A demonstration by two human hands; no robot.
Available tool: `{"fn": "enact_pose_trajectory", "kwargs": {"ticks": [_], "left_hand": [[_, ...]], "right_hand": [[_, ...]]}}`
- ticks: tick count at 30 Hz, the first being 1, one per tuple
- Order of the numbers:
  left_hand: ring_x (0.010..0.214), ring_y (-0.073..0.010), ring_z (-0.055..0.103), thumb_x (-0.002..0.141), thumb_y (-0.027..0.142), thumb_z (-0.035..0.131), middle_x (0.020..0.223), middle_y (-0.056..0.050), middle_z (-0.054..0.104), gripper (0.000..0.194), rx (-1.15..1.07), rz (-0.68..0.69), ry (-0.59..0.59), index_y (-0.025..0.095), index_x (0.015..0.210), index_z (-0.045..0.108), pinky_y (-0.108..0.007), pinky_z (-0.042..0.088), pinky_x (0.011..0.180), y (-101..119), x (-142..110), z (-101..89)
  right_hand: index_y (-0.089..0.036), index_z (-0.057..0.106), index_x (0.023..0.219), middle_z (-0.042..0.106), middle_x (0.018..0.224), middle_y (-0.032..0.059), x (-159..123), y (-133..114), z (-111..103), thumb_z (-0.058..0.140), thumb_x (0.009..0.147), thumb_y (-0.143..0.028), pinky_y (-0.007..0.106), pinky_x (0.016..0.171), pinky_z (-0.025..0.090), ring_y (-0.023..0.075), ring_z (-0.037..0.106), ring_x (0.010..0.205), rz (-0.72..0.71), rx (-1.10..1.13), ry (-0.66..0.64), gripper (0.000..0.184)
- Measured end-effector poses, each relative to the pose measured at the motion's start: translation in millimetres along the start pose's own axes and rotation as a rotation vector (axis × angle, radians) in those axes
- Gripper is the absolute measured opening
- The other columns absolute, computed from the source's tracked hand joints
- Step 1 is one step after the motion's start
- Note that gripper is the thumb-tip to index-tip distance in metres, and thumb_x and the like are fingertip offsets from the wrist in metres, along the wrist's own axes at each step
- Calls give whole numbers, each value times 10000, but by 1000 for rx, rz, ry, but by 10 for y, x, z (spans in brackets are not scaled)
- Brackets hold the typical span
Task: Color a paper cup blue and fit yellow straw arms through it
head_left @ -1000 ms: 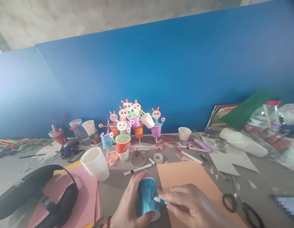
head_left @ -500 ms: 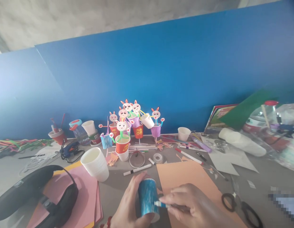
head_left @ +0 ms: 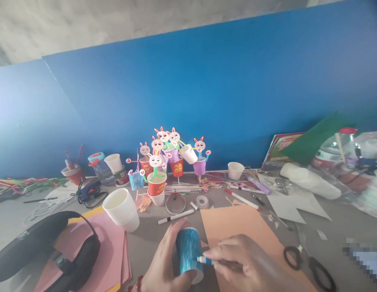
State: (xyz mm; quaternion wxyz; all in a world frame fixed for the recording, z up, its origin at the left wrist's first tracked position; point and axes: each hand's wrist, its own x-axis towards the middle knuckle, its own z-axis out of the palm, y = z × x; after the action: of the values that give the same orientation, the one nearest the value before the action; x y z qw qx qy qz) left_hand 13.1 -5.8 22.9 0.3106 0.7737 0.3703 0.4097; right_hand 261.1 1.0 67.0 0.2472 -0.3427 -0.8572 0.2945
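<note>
A paper cup (head_left: 188,249), streaked with blue colour, lies tilted on its side at the bottom middle of the head view. My left hand (head_left: 164,263) is wrapped round its left side, thumb near the lower end. In my right hand (head_left: 240,259) is a marker (head_left: 206,260) with a white and blue barrel, its tip at the cup's right side. Orange paper (head_left: 240,223) lies under my right hand. Just beyond the cup are a white marker (head_left: 176,217), a small white cap (head_left: 194,206) and a roll of clear tape (head_left: 202,202).
Stacked white cups (head_left: 121,211) and a black headset (head_left: 81,259) with pink paper (head_left: 110,247) stand left. Cup figures with rabbit heads (head_left: 156,178) line the back. Scissors (head_left: 310,259) lie right, and a plastic bottle (head_left: 331,150) stands behind them.
The blue cup and both hands have shifted very slightly left. The marker stays against the cup's side, and both grips look the same.
</note>
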Motion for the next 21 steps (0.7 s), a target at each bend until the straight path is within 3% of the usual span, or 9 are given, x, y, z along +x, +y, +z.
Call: {"fn": "enact_pose_trajectory", "kwargs": {"ticks": [5, 11, 15, 21], "left_hand": [[1246, -321, 599, 678, 113, 582, 1376, -53, 565, 937, 8, 4, -2, 402, 1487, 206, -489, 479, 1032, -10, -8, -27], [1303, -329, 547, 640, 86, 593, 1419, -44, 535, 999, 34, -9, 9, 427, 1492, 200, -501, 448, 1068, -53, -46, -14], [1336, -366, 506, 572, 38, 668, 1457, -55, 512, 1105, 84, -38, -21, 438, 1492, 205, -534, 409, 1095, -91, -97, 5], [1260, -390, 553, 529, 42, 754, 1392, -86, 561, 1162, 141, -32, -22, 407, 1500, 229, -550, 444, 1046, -136, -118, -5]], "right_hand": [[-294, 817, 1037, 783, 779, 31, -19, -22, -18, 616, 864, -192, 196, 553, 459, 157, 677, 634, 66, 142, -23, 284], [-252, 782, 1111, 753, 786, 53, 35, 42, -2, 534, 953, -288, 195, 503, 417, 158, 636, 631, 89, 136, 21, 296], [-251, 761, 1148, 747, 800, 53, 50, 67, 6, 485, 980, -253, 218, 575, 435, 157, 643, 643, 26, 5, 10, 324], [-262, 802, 1046, 710, 713, 30, 15, 35, 10, 562, 937, -237, 227, 534, 366, 146, 588, 583, -74, -71, -9, 264]]}}
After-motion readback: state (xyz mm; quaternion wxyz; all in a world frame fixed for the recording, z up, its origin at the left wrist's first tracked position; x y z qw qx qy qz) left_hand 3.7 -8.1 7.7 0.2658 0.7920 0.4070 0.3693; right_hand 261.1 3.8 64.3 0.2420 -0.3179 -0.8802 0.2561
